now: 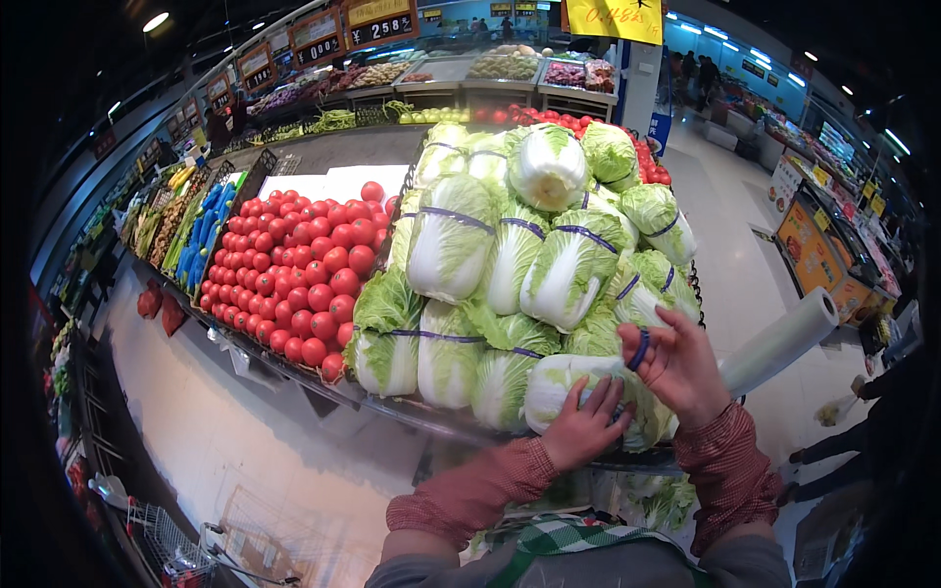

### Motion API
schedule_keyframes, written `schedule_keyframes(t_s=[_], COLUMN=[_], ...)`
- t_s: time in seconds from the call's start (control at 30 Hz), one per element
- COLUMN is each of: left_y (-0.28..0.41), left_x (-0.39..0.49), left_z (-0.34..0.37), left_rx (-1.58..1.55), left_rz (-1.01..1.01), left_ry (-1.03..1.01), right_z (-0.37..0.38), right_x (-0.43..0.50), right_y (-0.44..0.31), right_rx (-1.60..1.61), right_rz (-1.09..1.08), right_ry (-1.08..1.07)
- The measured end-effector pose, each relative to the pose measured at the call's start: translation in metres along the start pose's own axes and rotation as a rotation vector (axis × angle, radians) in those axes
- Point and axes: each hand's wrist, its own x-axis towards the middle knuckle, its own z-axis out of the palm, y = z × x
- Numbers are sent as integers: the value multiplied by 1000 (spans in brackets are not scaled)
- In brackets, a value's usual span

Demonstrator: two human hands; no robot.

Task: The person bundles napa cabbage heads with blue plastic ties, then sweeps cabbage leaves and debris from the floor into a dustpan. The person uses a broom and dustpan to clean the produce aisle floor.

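My left hand (588, 421) lies with its fingers spread on a napa cabbage (562, 382) at the near edge of the heap. My right hand (680, 364) is raised just right of it, with a roll of purple tape (638, 350) at its fingers; whether a strip runs down to the cabbage is hard to tell. Behind them, several napa cabbages (451, 239) are stacked in a pile, most with a purple band around the middle.
Red tomatoes (301, 272) fill the section left of the cabbages. A roll of clear plastic bags (783, 342) stands at the right corner of the stall. A shopping cart (173, 540) is at lower left. A person's dark-clothed legs (838, 448) show at far right.
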Motion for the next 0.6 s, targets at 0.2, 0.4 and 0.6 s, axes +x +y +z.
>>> schedule_keyframes(t_s=[0.2,0.4,0.6], left_y=[-6,-12,-28], left_x=[27,37,46], left_z=[-7,-17,-12], left_rx=[-44,-61,-116], left_rz=[-87,-89,-81], left_ry=[-155,-239,-118], right_z=[-9,-1,0], right_x=[-11,-7,-20], right_y=[28,-32,-9], right_rx=[-836,-62,-719], right_rz=[-322,-48,-350], right_ry=[-223,-155,-220])
